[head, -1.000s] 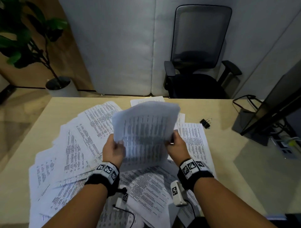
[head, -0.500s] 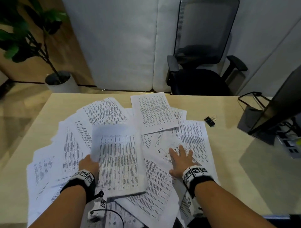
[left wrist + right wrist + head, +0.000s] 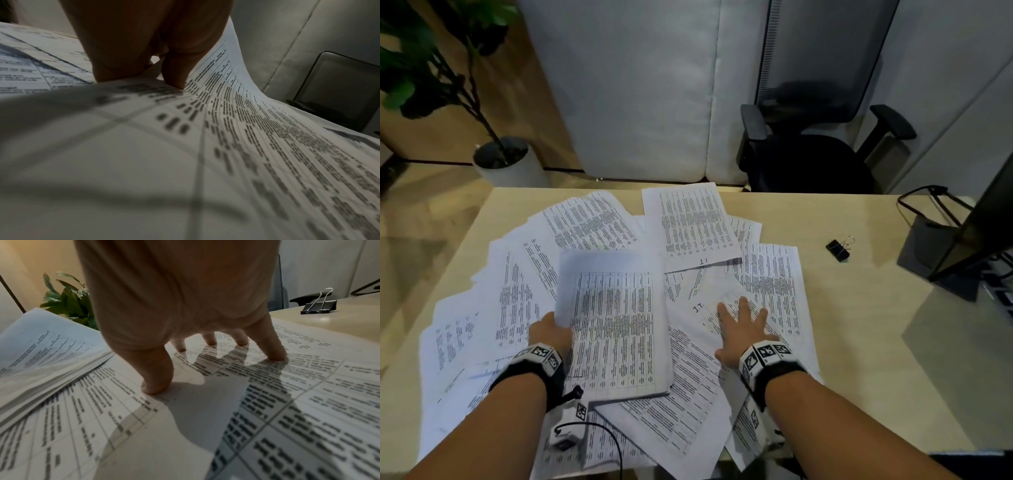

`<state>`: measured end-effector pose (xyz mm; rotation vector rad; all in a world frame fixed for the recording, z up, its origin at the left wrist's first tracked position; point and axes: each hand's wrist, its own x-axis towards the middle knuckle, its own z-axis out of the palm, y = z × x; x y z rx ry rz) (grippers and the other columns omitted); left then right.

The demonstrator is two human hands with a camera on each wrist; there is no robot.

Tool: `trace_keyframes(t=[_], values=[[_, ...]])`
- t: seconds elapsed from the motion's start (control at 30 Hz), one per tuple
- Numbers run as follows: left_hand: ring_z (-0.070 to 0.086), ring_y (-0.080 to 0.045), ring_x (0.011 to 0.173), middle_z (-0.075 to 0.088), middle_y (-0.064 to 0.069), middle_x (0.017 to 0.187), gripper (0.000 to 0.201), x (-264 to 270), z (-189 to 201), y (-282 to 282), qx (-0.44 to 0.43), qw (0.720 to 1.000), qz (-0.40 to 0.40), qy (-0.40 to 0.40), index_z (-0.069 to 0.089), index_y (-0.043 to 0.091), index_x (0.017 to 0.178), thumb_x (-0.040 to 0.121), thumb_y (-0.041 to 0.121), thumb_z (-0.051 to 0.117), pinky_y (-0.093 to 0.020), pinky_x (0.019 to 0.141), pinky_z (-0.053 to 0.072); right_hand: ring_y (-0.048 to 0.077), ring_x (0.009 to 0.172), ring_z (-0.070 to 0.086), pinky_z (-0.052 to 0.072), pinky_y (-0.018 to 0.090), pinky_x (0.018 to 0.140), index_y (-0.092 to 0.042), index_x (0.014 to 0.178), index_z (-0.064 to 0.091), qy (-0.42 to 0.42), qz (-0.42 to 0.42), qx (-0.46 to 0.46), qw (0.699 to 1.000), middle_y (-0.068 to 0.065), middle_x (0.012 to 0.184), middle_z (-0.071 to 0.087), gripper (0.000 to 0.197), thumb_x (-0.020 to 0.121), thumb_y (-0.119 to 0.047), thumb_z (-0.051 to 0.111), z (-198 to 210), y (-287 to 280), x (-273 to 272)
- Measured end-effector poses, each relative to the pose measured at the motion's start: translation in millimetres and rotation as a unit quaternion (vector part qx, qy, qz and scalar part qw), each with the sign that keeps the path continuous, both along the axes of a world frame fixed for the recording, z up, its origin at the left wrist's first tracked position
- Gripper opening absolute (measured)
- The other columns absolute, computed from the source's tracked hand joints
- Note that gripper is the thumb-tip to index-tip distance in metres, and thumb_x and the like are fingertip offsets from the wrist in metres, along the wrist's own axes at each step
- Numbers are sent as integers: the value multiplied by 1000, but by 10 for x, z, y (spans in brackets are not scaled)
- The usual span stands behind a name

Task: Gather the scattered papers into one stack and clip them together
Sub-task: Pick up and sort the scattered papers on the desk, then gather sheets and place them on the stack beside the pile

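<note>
Printed white sheets [image 3: 585, 226] lie fanned and overlapping across the wooden desk [image 3: 859, 325]. My left hand [image 3: 553, 334] grips the left edge of a gathered stack [image 3: 616, 325], whose near end rests on the loose sheets; the left wrist view shows fingers [image 3: 174, 71] on the curling stack [image 3: 226, 146]. My right hand [image 3: 743, 325] lies flat with spread fingers on a loose sheet [image 3: 774, 291]; the right wrist view shows the fingertips [image 3: 275, 352] pressing on the paper [image 3: 267, 402]. A black binder clip [image 3: 839, 249] [image 3: 318, 305] sits on bare desk to the right, clear of both hands.
A black office chair [image 3: 815, 144] stands behind the desk's far edge. A dark monitor stand [image 3: 941, 253] with cables occupies the right side. A potted plant [image 3: 500, 161] stands on the floor at the far left. Bare desk shows right of the papers.
The stack, held upright in both hands a second ago, now lies low at the left in my left hand alone. My right hand let go and came down flat on the loose sheets.
</note>
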<state>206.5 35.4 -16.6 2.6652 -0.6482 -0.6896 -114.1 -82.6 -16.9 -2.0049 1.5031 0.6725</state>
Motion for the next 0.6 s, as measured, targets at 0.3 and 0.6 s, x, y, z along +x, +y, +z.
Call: trace_keyframes(t=[0.3, 0.6], values=[[59, -34, 83, 61, -17, 89, 9, -471, 220, -40, -140, 985, 41, 90, 52, 14, 97, 91, 11, 47, -41, 73, 47, 31, 147, 12, 17, 52, 119, -22, 153, 12, -183, -24, -50, 982, 8, 160, 14, 70, 96, -40, 48, 227, -49, 73], [60, -36, 99, 61, -14, 100, 26, -1361, 131, -374, -125, 965, -51, 225, 55, 7, 111, 86, 11, 55, -45, 87, 50, 24, 98, 57, 49, 31, 83, -13, 145, 23, -346, -248, 45, 904, 13, 129, 54, 60, 94, -10, 53, 362, -103, -490]])
